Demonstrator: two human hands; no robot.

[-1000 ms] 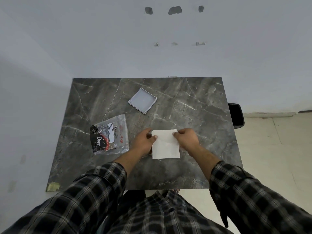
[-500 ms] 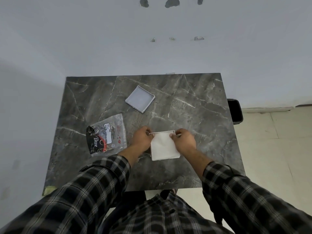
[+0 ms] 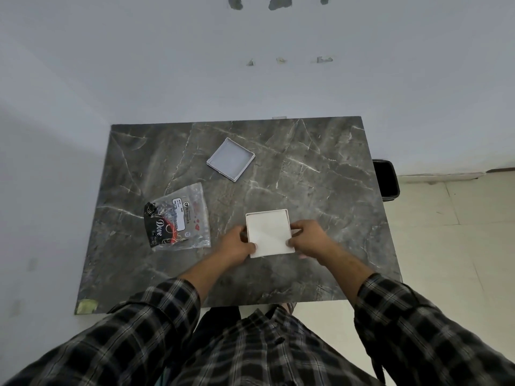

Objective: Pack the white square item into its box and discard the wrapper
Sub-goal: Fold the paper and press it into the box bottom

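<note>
While both hands hold it at its sides, the box (image 3: 269,233) sits flat on the table (image 3: 320,168), near the front edge and about mid-width. It is white and square, with a thin raised rim showing along its far and left edges; a white square item (image 3: 268,232) fills it, plain and unmarked. The left hand (image 3: 237,245) has its fingers curled against the box's left side, thumb on the near left corner. The right hand (image 3: 309,240) grips the right side, thumb pressed on the item's near right edge. A lid (image 3: 230,158), pale grey and shallow, lies open side up well behind the box. A clear wrapper (image 3: 178,217) with black and red print lies to the left. A black bin (image 3: 386,179) stands on the floor past the table's right edge.
</note>
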